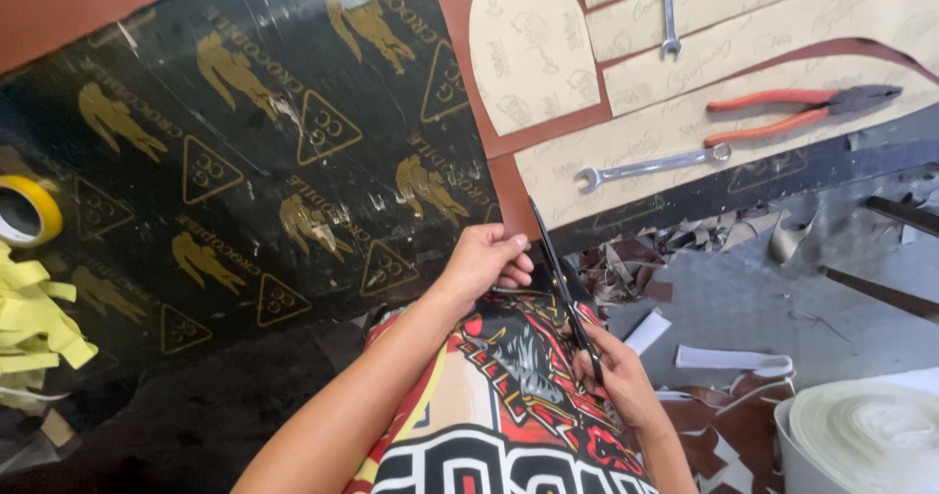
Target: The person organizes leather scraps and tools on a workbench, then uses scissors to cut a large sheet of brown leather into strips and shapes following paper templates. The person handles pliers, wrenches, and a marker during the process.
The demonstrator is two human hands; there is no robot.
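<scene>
the left hand (484, 259) pinches the near edge of a brown leather strip (511, 201), its fingers (513, 262) closed on the material where it hangs off the desk (59, 15). the right hand (616, 377) holds a pair of dark scissors (558, 279), fingers wrapped through the handles; the blades point up and away, their tip meeting the strip just beside the left hand. whether the blades are parted or shut cannot be told.

the strip is the lower end of a larger brown leather sheet (469, 24) lying on the desk. on top of that sheet, to the left, spreads a black glossy sheet (245, 161) printed with gold animal figures and triangles. to the right lie pale beige pattern pieces (528, 44), one with a rounded top. on those rest two silver wrenches, one spanner (650, 166) near the edge and another wrench (668, 15) farther back, and orange-handled pliers (792, 111).

at the far left sit a roll of yellow tape (29, 210) and a heap of yellow strips (34, 313). leather scraps (675, 245) litter the floor below the desk edge, and a white roll (861, 435) stands at lower right.
</scene>
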